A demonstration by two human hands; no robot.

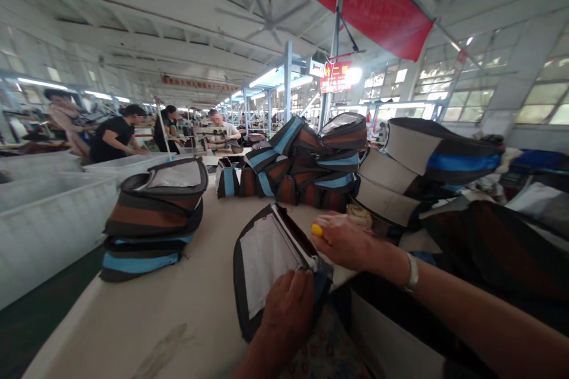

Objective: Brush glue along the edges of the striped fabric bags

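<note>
A partly sewn fabric bag piece [260, 260] lies on the pale table in front of me, dark grey round its rim with a white inner panel. My left hand [288, 302] is closed on its near right edge, fingers bent over the layered seam. Just right of the piece, my right hand [344, 241] is closed round a small thing with a rounded yellow end [317, 230]; the rest is hidden in the fist, so its kind does not show. The yellow end is apart from the fabric.
Stacked bag pieces stand at the left [153, 219], another pile [302, 160] at the back, and beige-sided ones [395, 160] at the right. White plastic bins [48, 219] flank the table [195, 296] on the left. Several people work farther off.
</note>
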